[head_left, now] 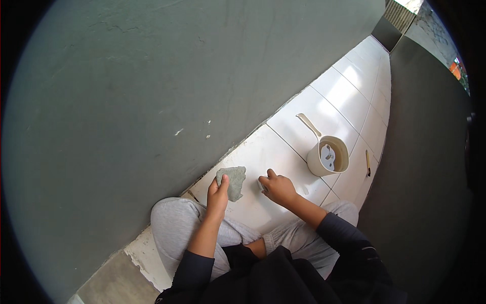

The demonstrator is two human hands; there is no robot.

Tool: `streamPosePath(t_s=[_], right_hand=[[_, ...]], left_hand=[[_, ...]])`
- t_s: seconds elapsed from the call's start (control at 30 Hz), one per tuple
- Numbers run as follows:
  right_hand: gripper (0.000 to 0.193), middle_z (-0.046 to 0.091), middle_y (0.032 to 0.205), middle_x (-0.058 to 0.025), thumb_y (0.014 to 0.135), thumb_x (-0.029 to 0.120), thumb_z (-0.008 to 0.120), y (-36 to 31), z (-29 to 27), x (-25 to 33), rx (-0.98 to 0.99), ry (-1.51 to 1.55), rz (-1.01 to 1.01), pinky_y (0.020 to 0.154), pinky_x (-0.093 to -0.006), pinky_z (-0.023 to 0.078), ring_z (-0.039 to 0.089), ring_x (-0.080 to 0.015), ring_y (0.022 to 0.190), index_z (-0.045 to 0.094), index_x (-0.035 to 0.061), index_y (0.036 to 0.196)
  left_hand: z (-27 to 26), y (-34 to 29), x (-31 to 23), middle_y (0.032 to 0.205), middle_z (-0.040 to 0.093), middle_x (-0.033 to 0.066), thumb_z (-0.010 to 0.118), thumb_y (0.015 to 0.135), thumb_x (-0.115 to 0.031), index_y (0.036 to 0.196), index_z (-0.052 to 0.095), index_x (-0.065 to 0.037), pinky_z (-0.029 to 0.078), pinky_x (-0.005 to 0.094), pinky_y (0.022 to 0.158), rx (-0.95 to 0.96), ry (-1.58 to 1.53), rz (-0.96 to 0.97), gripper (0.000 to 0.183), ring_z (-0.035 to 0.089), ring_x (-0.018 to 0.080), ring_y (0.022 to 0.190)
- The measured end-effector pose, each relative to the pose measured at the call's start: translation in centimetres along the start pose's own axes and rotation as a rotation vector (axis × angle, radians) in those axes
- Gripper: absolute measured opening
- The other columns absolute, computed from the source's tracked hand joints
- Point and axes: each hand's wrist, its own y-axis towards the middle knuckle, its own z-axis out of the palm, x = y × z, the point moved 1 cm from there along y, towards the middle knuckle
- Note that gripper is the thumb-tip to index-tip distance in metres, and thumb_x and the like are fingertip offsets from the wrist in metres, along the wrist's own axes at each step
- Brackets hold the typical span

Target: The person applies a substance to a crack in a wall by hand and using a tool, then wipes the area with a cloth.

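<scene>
A flat, rough-edged grey-green slab (234, 183), like a piece of stone or dried mortar, is held upright between the thumb and fingers of my left hand (218, 194). Closed fingers of my right hand (279, 188) grip a small pale grey thing (261, 184), mostly hidden by the hand, just above the white tiles. The two hands are apart. Beyond my right hand stands a cream water dipper (318, 161), its long handle pointing up and left. Water seems to fill part of it, and a pale patterned shape shows inside.
White floor tiles (298, 126) run away to the far right between a grey wall (152, 91) on the left and a dark wall (425, 126) on the right. A small yellow-handled brush (368, 161) lies near the right wall. My crossed legs (177, 223) fill the near side.
</scene>
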Motion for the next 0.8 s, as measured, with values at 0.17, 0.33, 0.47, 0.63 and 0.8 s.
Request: streamPosePath(t_s=[0.17, 0.33, 0.47, 0.63, 0.8], right_hand=[[0.030, 0.052, 0.089, -0.0129, 0.065, 0.015, 0.071, 6.6, -0.7, -2.8, -0.205, -0.051, 0.181, 0.053, -0.0393, 0.051, 0.061, -0.0301, 0.064, 0.051, 0.0113, 0.088], [0.038, 0.053, 0.091, -0.0132, 0.064, 0.028, 0.075, 12.7, -1.9, -5.9, -0.219, -0.045, 0.346, 0.061, -0.0413, 0.051, 0.061, -0.0327, 0.073, 0.054, 0.0117, 0.092], [0.036, 0.054, 0.087, -0.0096, 0.066, 0.034, 0.074, 11.1, -2.2, -4.6, -0.214, 0.024, 0.234, 0.059, -0.0413, 0.050, 0.060, -0.0306, 0.070, 0.055, 0.0107, 0.086], [0.022, 0.052, 0.085, -0.0083, 0.071, 0.026, 0.069, 3.8, -0.5, -0.4, -0.111, 0.033, 0.060, 0.051, -0.0393, 0.049, 0.060, -0.0273, 0.063, 0.055, 0.0128, 0.083], [0.017, 0.052, 0.080, -0.0049, 0.069, 0.020, 0.067, 3.1, 1.1, -0.4, -0.324, -0.074, -0.035, 0.044, -0.0348, 0.047, 0.057, -0.0242, 0.056, 0.054, 0.0157, 0.080]], left_hand=[[-0.2, 0.2, 0.3, 0.108, 0.059, 0.0056, 0.046, 0.095, -0.030, 0.115, 0.053, 0.000, 0.039, 0.0257, 0.088, 0.009, -0.019, -0.004, 0.037, 0.052, 0.0116, 0.099], [-0.1, 1.1, 0.5, 0.111, 0.058, 0.0055, 0.046, 0.094, -0.030, 0.117, 0.053, 0.000, 0.038, 0.0260, 0.089, -0.029, -0.007, -0.006, 0.038, 0.051, 0.0118, 0.101], [-0.8, 1.5, 0.8, 0.111, 0.058, 0.0054, 0.046, 0.094, -0.030, 0.118, 0.052, 0.000, 0.038, 0.0262, 0.089, -0.019, -0.011, -0.001, 0.038, 0.051, 0.0120, 0.101], [-0.5, 0.7, 0.0, 0.110, 0.058, 0.0055, 0.046, 0.095, -0.029, 0.117, 0.052, 0.000, 0.039, 0.0259, 0.088, -0.052, -0.002, -0.019, 0.038, 0.052, 0.0118, 0.100], [0.0, 0.3, -0.2, 0.107, 0.059, 0.0052, 0.046, 0.095, -0.029, 0.115, 0.053, 0.001, 0.039, 0.0253, 0.086, -0.007, -0.022, 0.000, 0.037, 0.052, 0.0113, 0.097]])
